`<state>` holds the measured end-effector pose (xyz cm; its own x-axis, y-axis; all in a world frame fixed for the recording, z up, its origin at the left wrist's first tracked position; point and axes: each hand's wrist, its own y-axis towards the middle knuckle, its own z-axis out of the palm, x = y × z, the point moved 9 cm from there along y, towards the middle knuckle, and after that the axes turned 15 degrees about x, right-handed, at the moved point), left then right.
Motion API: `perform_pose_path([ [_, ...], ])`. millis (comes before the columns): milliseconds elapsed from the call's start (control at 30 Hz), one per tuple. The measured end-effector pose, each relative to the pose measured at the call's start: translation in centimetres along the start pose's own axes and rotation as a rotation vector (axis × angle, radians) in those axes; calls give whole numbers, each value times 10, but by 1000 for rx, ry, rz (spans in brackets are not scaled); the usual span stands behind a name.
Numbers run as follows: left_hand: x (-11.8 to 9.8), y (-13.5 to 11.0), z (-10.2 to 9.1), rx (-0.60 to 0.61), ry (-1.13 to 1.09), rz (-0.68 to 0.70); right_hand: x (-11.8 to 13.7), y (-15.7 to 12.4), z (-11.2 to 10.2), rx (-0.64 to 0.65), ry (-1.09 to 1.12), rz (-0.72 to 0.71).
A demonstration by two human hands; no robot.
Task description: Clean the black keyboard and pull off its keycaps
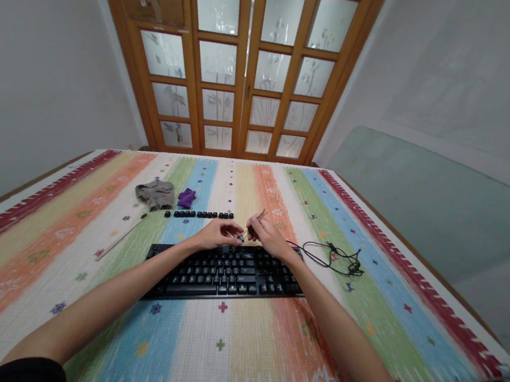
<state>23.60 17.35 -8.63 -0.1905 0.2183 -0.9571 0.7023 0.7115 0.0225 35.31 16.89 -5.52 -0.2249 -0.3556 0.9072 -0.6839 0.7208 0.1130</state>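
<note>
Both my hands are close together over the back edge of a black keyboard [224,278]. My left hand [216,235] has its fingers closed in a pinch by a small greyish piece and a thin pale stick, too small to make out clearly. My right hand [268,236] is closed round a thin brownish tool [262,215] whose end sticks up above the fingers; its lower part is hidden. Behind the keyboard, a row of loose black keycaps [204,214] lies on the striped tablecloth [237,346].
Left of the keyboard lies a long, pale-handled brush [120,239] with a dark head. A grey cloth [156,193] and a purple cloth [186,198] sit behind it. The black cable [338,258] is coiled at right. Wooden glazed doors [245,88] stand beyond the table.
</note>
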Motion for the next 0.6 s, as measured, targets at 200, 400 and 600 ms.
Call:
perform_pose_path([
  [200, -27, -8, 6, -55, 438, 79, -4, -3, -1, -5, -89, 34],
  [400, -44, -2, -5, -139, 655, 205, -7, -8, -10, -86, -124, 48],
  [600, -25, 26, -36, -189, 928, 164, -6, -13, -12, -90, -80, 56],
])
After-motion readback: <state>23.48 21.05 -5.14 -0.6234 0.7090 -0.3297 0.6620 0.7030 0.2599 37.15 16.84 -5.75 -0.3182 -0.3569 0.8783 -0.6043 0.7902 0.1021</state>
